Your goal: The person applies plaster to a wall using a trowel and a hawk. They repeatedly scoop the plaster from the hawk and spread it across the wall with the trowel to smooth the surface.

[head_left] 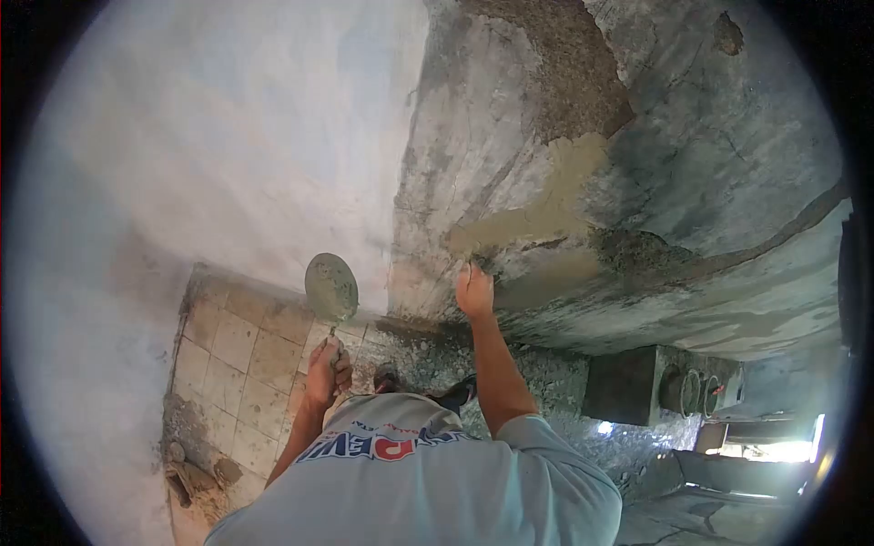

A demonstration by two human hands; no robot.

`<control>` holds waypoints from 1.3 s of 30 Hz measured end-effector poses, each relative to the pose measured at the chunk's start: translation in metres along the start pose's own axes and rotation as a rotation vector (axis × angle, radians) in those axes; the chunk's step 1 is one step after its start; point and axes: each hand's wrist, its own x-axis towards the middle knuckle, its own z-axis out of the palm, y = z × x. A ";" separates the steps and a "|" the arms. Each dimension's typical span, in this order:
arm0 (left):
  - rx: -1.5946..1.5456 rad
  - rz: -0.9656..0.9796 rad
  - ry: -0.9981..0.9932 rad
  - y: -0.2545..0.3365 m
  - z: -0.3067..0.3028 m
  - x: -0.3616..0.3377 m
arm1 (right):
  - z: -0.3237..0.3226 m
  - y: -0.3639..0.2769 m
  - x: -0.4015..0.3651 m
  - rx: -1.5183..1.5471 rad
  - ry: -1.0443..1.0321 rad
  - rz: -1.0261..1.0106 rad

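Observation:
My left hand (329, 371) is closed around the short handle of a round pan (332, 288), whose greyish face is smeared with wet mortar. The pan is tilted up in front of the pale wall (273, 136). Higher and to the right, my right hand (474, 292) is closed at the rough grey wall (473, 109). A thin dark tool (471, 263) shows at its fingers; the rest of it is hidden. Around that hand, damp tan mortar patches (537, 218) cover part of the wall.
Bare brown patches (583, 73) and cracks mark the upper wall. Below lies a tiled floor (232, 364), with debris (196, 482) at its lower left. Rubble (555, 373) runs along the wall base. A dark box-like block (622, 387) with round objects stands at right.

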 end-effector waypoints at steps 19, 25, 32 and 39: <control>-0.013 0.002 -0.008 -0.015 -0.007 -0.012 | -0.045 -0.027 -0.017 -0.276 0.271 -0.365; -0.027 -0.010 -0.020 -0.013 -0.003 -0.012 | -0.057 -0.033 -0.001 -0.440 0.237 -0.410; -0.020 0.021 -0.038 -0.013 -0.010 -0.012 | -0.057 -0.028 0.005 -0.451 0.276 -0.455; -0.018 0.017 -0.031 -0.011 -0.009 -0.011 | -0.053 -0.028 0.002 -0.499 0.284 -0.383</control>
